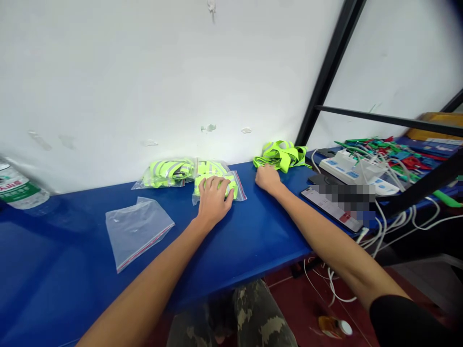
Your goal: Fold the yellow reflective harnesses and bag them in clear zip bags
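My left hand (214, 196) lies with its fingers spread on a zip bag (238, 186) that has a yellow-green strap folded inside. Behind and to the left, more bagged yellow-green straps (168, 172) rest against the wall. My right hand (267, 177) is closed at the front edge of a loose heap of yellow-green straps (284, 155); whatever its fingers hold is hidden. Flat clear zip bags (139, 231) with a red seal line lie on the blue table (235, 246), left of my left hand.
A plastic bottle (21, 188) lies at the far left. On the right are a phone (331, 207), a white power strip (358, 173) with cables, and a black metal frame (327, 67). A small bottle (334, 327) is on the floor.
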Demonstrator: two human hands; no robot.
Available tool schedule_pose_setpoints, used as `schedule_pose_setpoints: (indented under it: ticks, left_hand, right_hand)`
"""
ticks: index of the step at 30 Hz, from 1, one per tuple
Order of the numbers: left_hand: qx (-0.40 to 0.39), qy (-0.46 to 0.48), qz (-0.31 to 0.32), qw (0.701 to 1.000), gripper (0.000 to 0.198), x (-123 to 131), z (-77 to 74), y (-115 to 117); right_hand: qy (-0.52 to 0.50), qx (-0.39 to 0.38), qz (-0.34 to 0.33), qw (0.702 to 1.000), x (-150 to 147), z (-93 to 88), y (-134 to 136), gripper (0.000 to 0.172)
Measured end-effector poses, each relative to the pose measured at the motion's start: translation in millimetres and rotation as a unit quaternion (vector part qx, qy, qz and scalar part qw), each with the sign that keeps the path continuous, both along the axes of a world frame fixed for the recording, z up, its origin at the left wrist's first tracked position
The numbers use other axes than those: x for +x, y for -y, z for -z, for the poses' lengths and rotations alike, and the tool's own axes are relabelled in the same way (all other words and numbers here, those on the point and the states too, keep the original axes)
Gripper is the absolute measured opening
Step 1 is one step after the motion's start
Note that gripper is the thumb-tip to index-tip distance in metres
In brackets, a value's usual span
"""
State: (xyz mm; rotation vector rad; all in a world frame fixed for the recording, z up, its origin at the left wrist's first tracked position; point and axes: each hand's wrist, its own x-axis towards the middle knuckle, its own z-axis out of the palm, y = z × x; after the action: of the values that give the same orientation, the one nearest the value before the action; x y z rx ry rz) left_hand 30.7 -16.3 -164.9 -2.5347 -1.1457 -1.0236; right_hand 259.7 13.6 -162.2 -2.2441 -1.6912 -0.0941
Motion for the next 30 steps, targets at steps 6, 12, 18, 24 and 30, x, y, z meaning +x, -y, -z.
schedule_pose_setpoints:
  ticks: [6, 12, 18, 24, 30]
  left_hand:
    - [-0.006, 0.001, -0.008, 1.000, 0.027, -4, -1.8, 3]
    - [-0.024, -0.041, 0.010, 0.999, 0.046, -6, -3.1, 7]
    - [-0.050, -0.044, 0.006, 0.998, 0.061, -9, -4.3, 4]
    - [-0.154, 0.124, 0.068, 0.978, 0.101, -10, -10.5, -1]
    - [-0.207, 0.364, 0.026, 0.908, 0.032, -15, -24.8, -16]
  right_hand:
    - [0.028, 0.138, -0.129, 0.982, -44, -19.3, 17, 0.047]
    - [-0.013, 0.007, -0.053, 0.998, -15, -8.7, 11, 0.067]
    - [-0.253, 0.210, -0.082, 0.941, 2, -19.0, 2, 0.024]
    - [-0.637, 0.241, -0.246, 0.689, -42, -41.9, 21, 0.038]
    - [-0.707, 0.101, -0.294, 0.636, -78, -22.8, 29, 0.040]
